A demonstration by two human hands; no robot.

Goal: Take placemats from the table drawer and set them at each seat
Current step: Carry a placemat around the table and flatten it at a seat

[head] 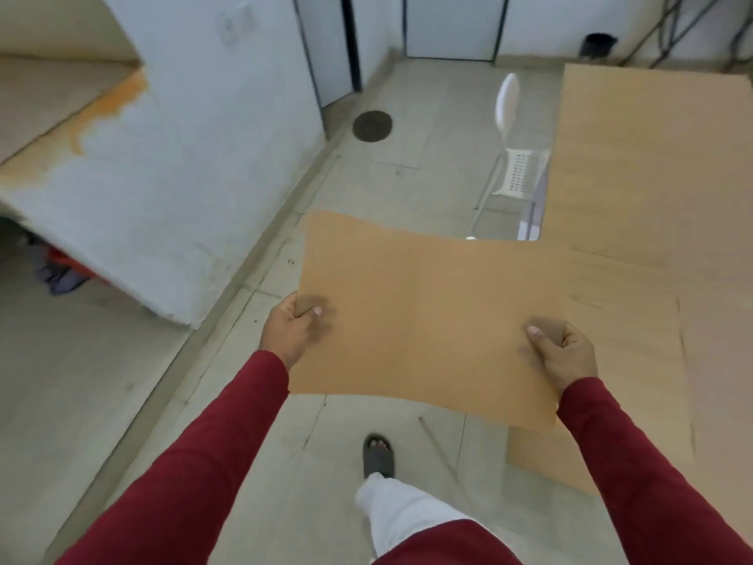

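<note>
While the pale tiled floor (252, 401) fills most of the view, the wooden table (652, 177) stands at the right with a white chair (517, 165) tucked against its far side. Held in the air between floor and table edge is a brown placemat (428, 316), roughly level, its right part overlapping the table corner. It spans from one hand to the other: the left hand (287, 330) pinches its left edge, thumb on top, and the right hand (564, 348) pinches its near right corner likewise. Below, a dark sandal (379, 456) steps forward.
</note>
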